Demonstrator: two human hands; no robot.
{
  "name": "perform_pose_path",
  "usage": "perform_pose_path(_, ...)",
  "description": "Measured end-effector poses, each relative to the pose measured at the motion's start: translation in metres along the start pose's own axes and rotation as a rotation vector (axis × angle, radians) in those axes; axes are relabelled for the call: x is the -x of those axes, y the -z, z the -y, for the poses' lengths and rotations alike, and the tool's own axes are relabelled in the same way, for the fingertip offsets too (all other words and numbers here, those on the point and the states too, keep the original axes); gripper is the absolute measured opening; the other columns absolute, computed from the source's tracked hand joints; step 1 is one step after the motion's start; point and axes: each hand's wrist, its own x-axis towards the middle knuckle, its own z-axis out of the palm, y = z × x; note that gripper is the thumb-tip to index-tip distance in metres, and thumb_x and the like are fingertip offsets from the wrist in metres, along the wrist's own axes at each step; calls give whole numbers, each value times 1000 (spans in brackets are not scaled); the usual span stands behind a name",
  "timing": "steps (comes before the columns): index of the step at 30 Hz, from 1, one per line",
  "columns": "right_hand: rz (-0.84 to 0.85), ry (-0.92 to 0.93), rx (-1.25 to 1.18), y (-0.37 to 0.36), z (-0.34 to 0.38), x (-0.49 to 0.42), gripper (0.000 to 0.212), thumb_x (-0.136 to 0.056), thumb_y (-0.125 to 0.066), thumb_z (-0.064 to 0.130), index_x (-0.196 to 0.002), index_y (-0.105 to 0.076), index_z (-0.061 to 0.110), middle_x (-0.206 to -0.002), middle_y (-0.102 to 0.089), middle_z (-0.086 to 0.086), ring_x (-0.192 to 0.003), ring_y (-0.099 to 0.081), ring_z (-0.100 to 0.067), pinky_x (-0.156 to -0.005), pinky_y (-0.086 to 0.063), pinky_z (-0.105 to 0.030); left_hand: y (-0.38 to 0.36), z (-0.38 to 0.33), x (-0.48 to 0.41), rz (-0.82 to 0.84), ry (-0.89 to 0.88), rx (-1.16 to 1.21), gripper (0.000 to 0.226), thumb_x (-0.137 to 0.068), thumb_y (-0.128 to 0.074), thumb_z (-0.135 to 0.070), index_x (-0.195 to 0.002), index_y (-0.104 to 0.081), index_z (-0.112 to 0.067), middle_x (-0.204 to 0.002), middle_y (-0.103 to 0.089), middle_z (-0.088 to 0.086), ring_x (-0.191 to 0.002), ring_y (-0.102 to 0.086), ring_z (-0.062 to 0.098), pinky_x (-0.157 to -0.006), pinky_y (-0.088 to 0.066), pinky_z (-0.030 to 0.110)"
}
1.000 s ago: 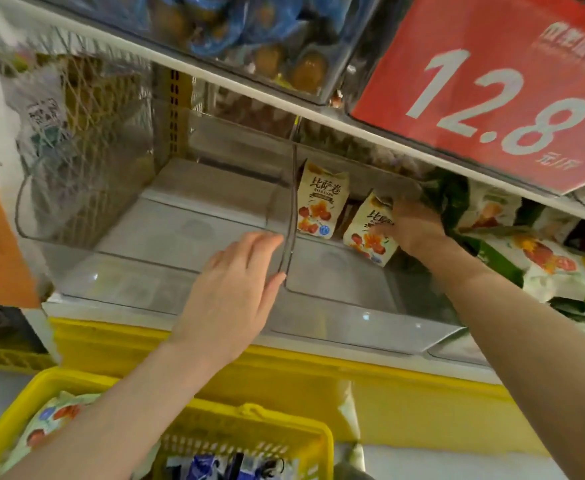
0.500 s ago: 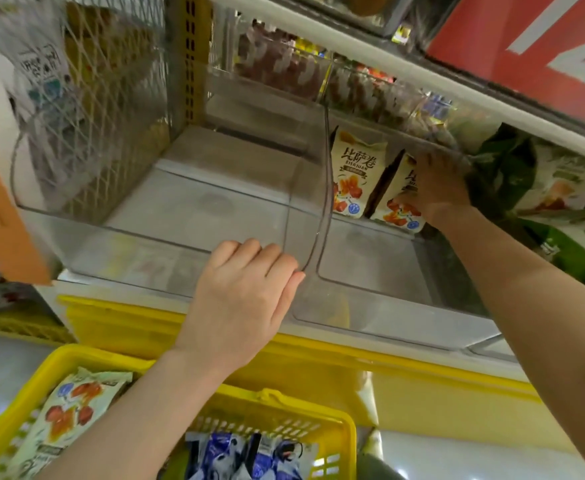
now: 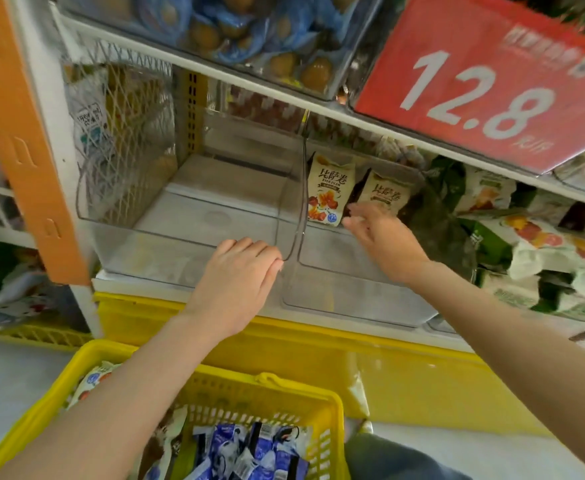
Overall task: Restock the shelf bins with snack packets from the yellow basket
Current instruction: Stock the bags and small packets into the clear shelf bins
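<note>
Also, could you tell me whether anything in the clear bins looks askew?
Only slightly: the right packet sits tilted beside the upright packet at the back of the right bin. Nothing looks spilled.

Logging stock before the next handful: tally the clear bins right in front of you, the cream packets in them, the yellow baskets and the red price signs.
Clear plastic shelf bins: 2
Cream snack packets, standing in the right-hand bin: 2
Yellow plastic basket: 1
Red price sign: 1
Total: 6
</note>
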Motion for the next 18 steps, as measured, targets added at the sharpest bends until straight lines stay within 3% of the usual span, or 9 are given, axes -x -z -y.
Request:
perform_pose_path(3, 94, 82, 44, -1, 22, 50, 46, -96, -32, 51, -134, -40, 26, -130, -54, -1, -109, -57, -19, -83, -44, -34, 5, -1, 3, 79, 50, 57, 36, -99, -25, -34, -121, -51, -24, -119, -57, -6, -111, -48, 11, -99, -30, 27)
perform_pose_path(5, 127, 154, 131, -9, 32, 79, 50, -97, -32, 48, -140, -34, 24, -140, -46, -1, -122, -49, -20, -95, -39, -34, 13, -5, 9, 95, 51, 62, 38, -99, -27, -35, -132, -43, -23, -130, -49, -4, -121, -41, 12, -104, -26, 27)
perform_pose_path(7, 92, 210, 182, -19, 40, 103, 57, -98, -36, 43, -146, -24, 16, -151, -30, -4, -139, -26, -19, -113, -17, -26, 22, -6, 24, 89, 36, 73, 42, -99, -28, -34, -138, -37, -22, -137, -41, -3, -129, -33, 13, -108, -23, 27)
perform_pose_path(9, 55, 223, 173, -27, 47, 126, 59, -98, -39, 37, -148, -18, 13, -155, -17, -3, -144, -12, -17, -114, -3, -20, 33, -6, 53, 36, 34, 136, 43, -98, -25, -35, -135, -42, -20, -136, -41, -3, -131, -32, 13, -106, -22, 25)
perform_pose_path(13, 69, 322, 69, -50, 74, 172, 47, -98, -41, 36, -141, -35, 17, -142, -38, 0, -131, -38, -16, -108, -29, -24, 42, 12, 116, -123, 92, 177, 38, -96, -28, -29, -111, -60, -14, -107, -56, 0, -102, -50, 17, -88, -34, 26)
perform_pose_path(18, 271, 401, -65, -105, 123, 200, 38, -101, -33, 35, -135, -36, 19, -130, -41, 4, -121, -38, -10, -104, -29, -20, 26, 60, 182, -39, 389, 141, 28, -97, -39, -19, -118, -57, -14, -114, -54, 1, -104, -49, 19, -88, -34, 31)
